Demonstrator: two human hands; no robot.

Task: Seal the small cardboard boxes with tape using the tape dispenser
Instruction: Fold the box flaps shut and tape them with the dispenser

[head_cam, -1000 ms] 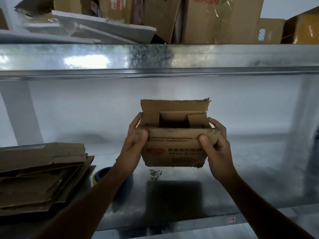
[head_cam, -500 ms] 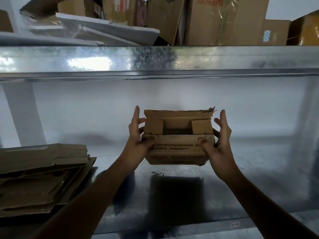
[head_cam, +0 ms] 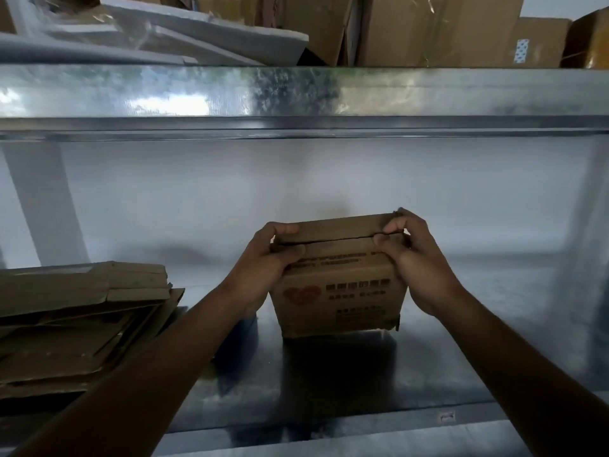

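A small cardboard box (head_cam: 342, 291) with a red heart print and dark lettering stands on the metal shelf (head_cam: 329, 384). Its two top flaps are folded down and meet along a seam. My left hand (head_cam: 267, 258) grips the box's upper left corner, thumb on the near flap and fingers curled over the far one. My right hand (head_cam: 412, 255) grips the upper right corner the same way. A dark roll-shaped thing (head_cam: 237, 338), maybe the tape, sits left of the box, mostly hidden behind my left forearm.
A stack of flattened cardboard boxes (head_cam: 79, 321) lies on the shelf at the left. A metal upper shelf (head_cam: 296, 94) spans the view overhead, with large cartons (head_cam: 428, 28) and grey boards (head_cam: 197, 31) on it. A white post (head_cam: 43, 206) stands at the back left.
The box was held in the air with its top open. Now it stands on the shelf, the flaps are folded shut, and both hands have moved onto the top corners.
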